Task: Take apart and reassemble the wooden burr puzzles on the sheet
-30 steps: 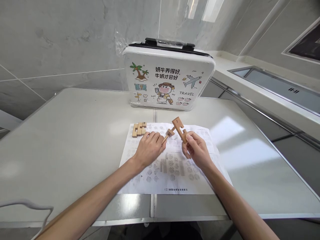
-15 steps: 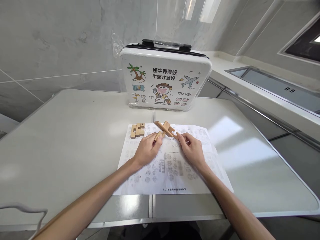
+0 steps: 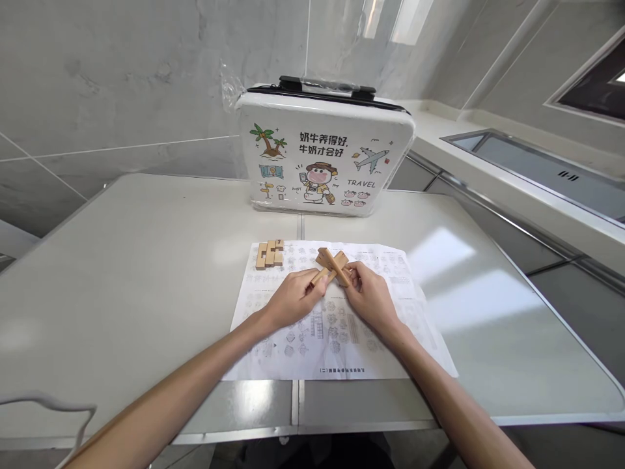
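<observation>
Between my two hands, wooden puzzle pieces (image 3: 333,262) cross one another just above a printed sheet. My left hand (image 3: 299,296) is closed, thumb and fingers pinching the near left end of the crossed pieces. From the other side my right hand (image 3: 368,286) is closed too, its fingertips gripping their right end; how the pieces interlock is partly covered by the fingers. Several loose notched wooden pieces (image 3: 269,255) sit together at the sheet's upper left corner. The instruction sheet (image 3: 293,365), with small diagrams and text, lies under both hands.
Behind the sheet stands a white case (image 3: 283,189) with cartoon prints and a black handle, wrapped in clear plastic. The light folding table (image 3: 146,260) has a seam down its middle. A white cable (image 3: 43,402) hangs at the lower left; a counter (image 3: 512,163) runs along the right.
The piece in my right hand has come in against the others, which now form a tighter cross. The assembly has turned and moved slightly right and nearer.
</observation>
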### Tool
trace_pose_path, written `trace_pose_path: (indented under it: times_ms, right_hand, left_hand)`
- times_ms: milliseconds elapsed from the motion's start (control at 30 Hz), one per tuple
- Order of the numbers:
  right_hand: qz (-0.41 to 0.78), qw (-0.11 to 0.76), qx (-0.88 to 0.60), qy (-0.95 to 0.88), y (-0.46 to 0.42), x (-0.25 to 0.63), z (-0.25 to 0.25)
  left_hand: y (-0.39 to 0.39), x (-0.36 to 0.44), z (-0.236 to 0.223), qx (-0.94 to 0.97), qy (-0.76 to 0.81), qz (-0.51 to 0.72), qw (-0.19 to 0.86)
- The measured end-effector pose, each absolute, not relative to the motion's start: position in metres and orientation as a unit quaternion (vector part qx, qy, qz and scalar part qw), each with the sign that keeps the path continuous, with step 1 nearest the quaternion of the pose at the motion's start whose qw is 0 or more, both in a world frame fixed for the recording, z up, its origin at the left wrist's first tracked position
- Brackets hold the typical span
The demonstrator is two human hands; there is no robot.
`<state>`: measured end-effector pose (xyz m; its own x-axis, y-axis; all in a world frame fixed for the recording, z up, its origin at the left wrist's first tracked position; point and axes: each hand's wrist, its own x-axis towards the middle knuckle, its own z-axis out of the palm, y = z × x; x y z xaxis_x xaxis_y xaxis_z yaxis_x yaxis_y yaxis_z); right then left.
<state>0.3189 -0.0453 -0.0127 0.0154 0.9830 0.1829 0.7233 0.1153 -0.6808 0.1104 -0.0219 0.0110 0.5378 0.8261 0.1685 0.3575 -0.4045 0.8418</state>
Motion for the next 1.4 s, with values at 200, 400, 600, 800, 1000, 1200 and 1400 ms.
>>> trace_pose_path:
  times_ms: [200, 400, 600, 800, 1000, 1200, 1400]
  right_hand:
    - [0.165, 0.307, -0.628, -0.696, -0.044, 0.319, -0.017]
    - [0.131, 0.288, -0.638, -0.702, -0.044, 0.32, -0.02]
    - [0.14, 0.303, -0.658, -0.675, -0.045, 0.318, -0.016]
    - [0.323, 0.497, -0.575, -0.564, -0.047, 0.315, -0.003]
    - [0.552, 0.46, -0.455, -0.526, -0.047, 0.32, 0.007]
    - [0.676, 0.44, -0.367, -0.464, -0.044, 0.324, 0.007]
    - [0.721, 0.412, -0.348, -0.435, -0.046, 0.327, 0.005]
  left_hand:
    - [-0.02, 0.11, 0.012, 0.769, 0.392, 0.298, 0.407]
    - [-0.02, 0.11, 0.013, 0.76, 0.398, 0.3, 0.417]
    - [-0.02, 0.111, 0.015, 0.755, 0.398, 0.3, 0.426]
    - [-0.019, 0.109, 0.016, 0.747, 0.386, 0.296, 0.453]
    - [-0.019, 0.107, 0.019, 0.714, 0.309, 0.265, 0.569]
    - [-0.018, 0.106, 0.021, 0.72, 0.269, 0.235, 0.595]
    - [-0.018, 0.105, 0.022, 0.741, 0.243, 0.218, 0.587]
